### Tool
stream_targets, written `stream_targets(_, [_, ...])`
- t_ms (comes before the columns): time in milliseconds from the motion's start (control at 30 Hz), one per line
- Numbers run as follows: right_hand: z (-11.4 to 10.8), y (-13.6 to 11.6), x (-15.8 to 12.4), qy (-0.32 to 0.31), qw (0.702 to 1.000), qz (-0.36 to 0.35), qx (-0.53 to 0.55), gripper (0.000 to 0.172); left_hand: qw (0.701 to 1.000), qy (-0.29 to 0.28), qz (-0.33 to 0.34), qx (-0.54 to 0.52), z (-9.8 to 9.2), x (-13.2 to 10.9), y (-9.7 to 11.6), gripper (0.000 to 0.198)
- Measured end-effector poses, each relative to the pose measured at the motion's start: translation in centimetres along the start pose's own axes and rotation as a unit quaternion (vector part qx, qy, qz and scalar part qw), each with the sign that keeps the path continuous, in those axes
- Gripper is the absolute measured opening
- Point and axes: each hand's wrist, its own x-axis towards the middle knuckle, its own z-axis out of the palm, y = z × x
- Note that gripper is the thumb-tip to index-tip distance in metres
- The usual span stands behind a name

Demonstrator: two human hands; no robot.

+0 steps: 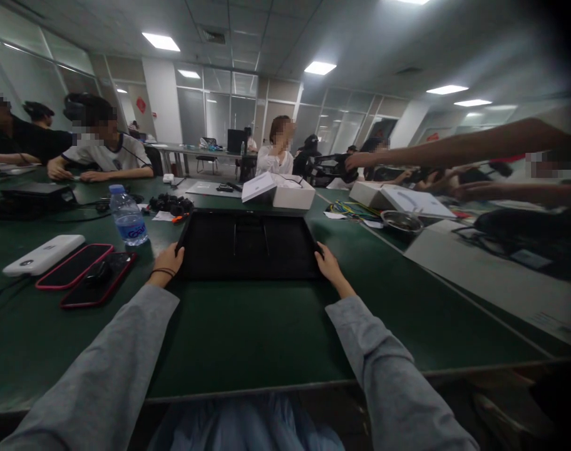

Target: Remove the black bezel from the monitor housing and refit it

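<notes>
A shallow black tray point(210, 250) with a raised rim and two thin dark bars across its middle rests on or just above the green table point(252, 338). I cannot tell whether it touches the surface. My left hand point(168, 260) is closed around its left edge, thumb on top, a dark band at the wrist. On the opposite side, my right hand point(330, 266) grips the right edge in the same way. The fingers under the rim are hidden on both sides.
Left of the tray are a water bottle point(128, 216), a white power bank point(44, 255) and two red-edged phones point(74, 266). Behind it stands an open white box point(292, 193). A metal bowl point(402, 222) sits to the right, where a co-worker's arm point(445, 147) reaches across.
</notes>
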Motion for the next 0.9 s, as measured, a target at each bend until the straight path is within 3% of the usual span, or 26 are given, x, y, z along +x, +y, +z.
stream_targets(300, [0.1,-0.9,-0.9,-0.094,0.976,0.13,0.145,0.067,0.998,0.003,-0.029,-0.063,0.2,1.4,-1.5,0.057])
stream_targets(467, [1.6,-1.1,0.3,-0.029,0.977,0.083,0.196,0.079,0.994,0.005,-0.026,-0.106,0.7,2.1,-2.4,0.06])
stream_targets(600, [2.1,-1.2,0.6,-0.026,0.966,0.081,0.243,0.083,0.991,0.009,-0.056,-0.119,0.7,3.0,-3.0,0.055])
stream_targets(800, [1.3,-1.5,0.2,0.009,0.968,0.054,0.245,0.081,0.993,0.006,-0.05,-0.107,0.8,3.3,-3.5,0.055])
stream_targets(900, [0.4,-1.0,0.1,0.057,0.969,0.07,0.229,0.078,0.994,0.0,-0.041,-0.099,0.9,3.2,-3.4,0.054])
